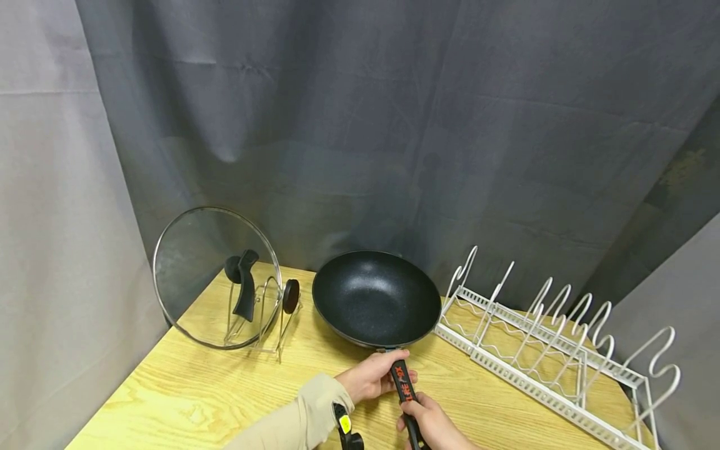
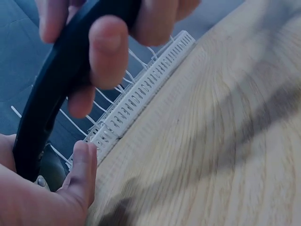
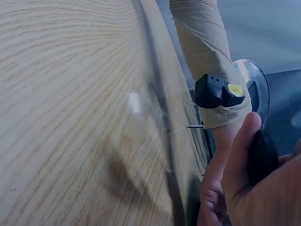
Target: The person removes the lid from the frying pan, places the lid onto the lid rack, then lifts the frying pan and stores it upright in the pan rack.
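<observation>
A black wok (image 1: 377, 299) with a long black handle (image 1: 404, 381) is tilted so its inside shows, above the table. My left hand (image 1: 374, 377) holds the handle near the pan end, thumb over the top and fingers beneath. Toward the handle's free end, my right hand (image 1: 433, 422) grips it. The left wrist view shows the right hand's fingertips (image 2: 109, 52) wrapped about the handle, with the left hand (image 2: 51, 188) below. In the right wrist view, the right hand (image 3: 263, 193) closes round the handle's end, partly cut off by the frame.
A glass lid (image 1: 197, 281) with a black handle stands in a wire lid holder (image 1: 281, 331) at the left. To the right is a white rack (image 1: 529, 375) with upright wire dividers. Grey curtains (image 1: 360, 137) hang behind the wooden table (image 1: 185, 387).
</observation>
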Tool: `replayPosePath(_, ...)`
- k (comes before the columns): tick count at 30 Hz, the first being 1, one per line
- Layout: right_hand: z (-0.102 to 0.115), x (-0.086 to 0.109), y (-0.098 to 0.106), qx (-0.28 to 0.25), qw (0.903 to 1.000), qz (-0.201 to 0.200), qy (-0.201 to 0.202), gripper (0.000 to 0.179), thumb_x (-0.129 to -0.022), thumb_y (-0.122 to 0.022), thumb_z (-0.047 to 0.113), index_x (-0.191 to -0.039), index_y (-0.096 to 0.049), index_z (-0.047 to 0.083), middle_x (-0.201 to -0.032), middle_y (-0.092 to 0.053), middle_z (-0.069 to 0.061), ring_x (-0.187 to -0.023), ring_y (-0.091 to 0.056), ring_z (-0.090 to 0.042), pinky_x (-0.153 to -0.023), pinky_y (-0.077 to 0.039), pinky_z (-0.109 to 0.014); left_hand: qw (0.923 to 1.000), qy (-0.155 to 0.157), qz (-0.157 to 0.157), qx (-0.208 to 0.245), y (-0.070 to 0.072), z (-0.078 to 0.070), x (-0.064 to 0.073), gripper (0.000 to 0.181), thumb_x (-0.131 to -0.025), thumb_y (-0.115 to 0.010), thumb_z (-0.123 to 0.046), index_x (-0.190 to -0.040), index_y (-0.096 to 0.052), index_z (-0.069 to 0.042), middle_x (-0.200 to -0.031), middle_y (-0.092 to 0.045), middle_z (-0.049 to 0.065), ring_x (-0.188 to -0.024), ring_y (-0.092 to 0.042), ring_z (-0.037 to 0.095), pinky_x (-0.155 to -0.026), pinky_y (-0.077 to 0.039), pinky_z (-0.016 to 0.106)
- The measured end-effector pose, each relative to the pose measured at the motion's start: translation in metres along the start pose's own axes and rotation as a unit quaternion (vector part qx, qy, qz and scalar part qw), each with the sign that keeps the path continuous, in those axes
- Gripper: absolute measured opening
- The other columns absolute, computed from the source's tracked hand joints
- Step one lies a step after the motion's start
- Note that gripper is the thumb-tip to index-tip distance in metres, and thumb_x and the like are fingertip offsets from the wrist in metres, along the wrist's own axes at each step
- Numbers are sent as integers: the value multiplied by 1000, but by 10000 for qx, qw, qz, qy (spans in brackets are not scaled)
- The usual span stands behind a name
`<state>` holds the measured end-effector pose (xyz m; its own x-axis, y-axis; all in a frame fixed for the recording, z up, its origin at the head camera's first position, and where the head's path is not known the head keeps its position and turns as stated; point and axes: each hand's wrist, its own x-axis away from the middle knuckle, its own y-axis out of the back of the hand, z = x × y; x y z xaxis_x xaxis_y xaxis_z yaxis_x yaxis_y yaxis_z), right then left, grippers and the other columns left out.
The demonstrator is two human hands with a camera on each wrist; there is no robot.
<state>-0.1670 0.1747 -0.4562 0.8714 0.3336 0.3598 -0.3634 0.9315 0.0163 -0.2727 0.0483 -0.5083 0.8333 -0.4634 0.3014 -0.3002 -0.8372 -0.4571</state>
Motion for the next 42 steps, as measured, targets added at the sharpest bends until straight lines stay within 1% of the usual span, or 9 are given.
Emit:
replayPosePath(6,0,1,-3,-25,9999,-136,93,22,-94,-37,12,-105,-39,-7,-77,-54,-7,-48,-52,-14,-50,-48,-26,9987,111,235,446,-3,0,-1,32,-94,-54,-17,-111,-51,10,-92,-67,21,-90,-68,27,-86,-50,37)
replayPosePath(11,-5,0,-4,-128,9993,-202,300,21,-90,-38,8,-104,-39,-7,-76,-53,-6,-46,-52,-13,-49,-48,-25,9954,256,475,789,-9,-1,3,42,-96,-46,-12,-122,-40,21,-108,-61,30,-100,-64,31,-91,-47,34)
replayPosePath(15,-7,-1,-4,-145,9990,-292,302,22,-89,-38,8,-103,-39,-8,-74,-53,-5,-44,-49,-11,-46,-45,-23,9915,373,696,1031,-9,-2,4,42,-95,-45,-10,-122,-41,21,-115,-58,31,-104,-62,31,-90,-47,33)
replayPosePath(20,-9,-4,-6,-26,9983,-466,356,20,-97,-38,15,-98,-38,-5,-72,-51,-4,-42,-48,-9,-43,-44,-21,9914,293,531,1158,-9,0,-1,30,-93,-47,-8,-114,-48,14,-101,-66,23,-93,-66,24,-88,-49,32)
replayPosePath(22,-10,-4,-7,155,9973,-559,443,22,-99,-40,17,-95,-39,-4,-70,-50,-3,-42,-48,-9,-42,-43,-21,9924,205,451,1122,-9,1,-3,31,-93,-46,-9,-116,-48,12,-96,-68,19,-90,-67,20,-88,-49,32)
replayPosePath(26,-12,-4,-8,576,9939,-706,616,20,-97,-48,16,-89,-43,-1,-62,-49,-2,-41,-47,-8,-42,-41,-20,9924,73,396,1159,-10,2,-5,26,-95,-45,-9,-113,-52,9,-89,-69,13,-83,-67,15,-84,-51,29)
replayPosePath(29,-13,-6,-7,724,9923,-746,673,19,-95,-54,16,-90,-48,-1,-58,-48,0,-41,-47,-8,-43,-40,-21,9927,59,386,1138,-10,1,-3,17,-97,-45,-11,-99,-57,1,-84,-67,7,-78,-66,11,-78,-52,24)
replayPosePath(34,-15,-9,-7,549,9941,-726,593,20,-91,-60,15,-99,-54,-3,-54,-48,2,-41,-46,-8,-43,-39,-22,9920,166,312,1208,-12,-1,-3,26,-101,-41,-16,-79,-53,-11,-72,-54,-2,-67,-55,6,-67,-50,18)
replayPosePath(42,-17,-11,-6,296,9954,-554,726,14,-88,-62,11,-89,-52,1,-54,-44,3,-41,-43,-7,-42,-38,-21,9891,228,-2,1456,-17,-4,-3,25,-100,-43,-16,-76,-48,-12,-62,-46,-7,-57,-48,2,-58,-47,16)
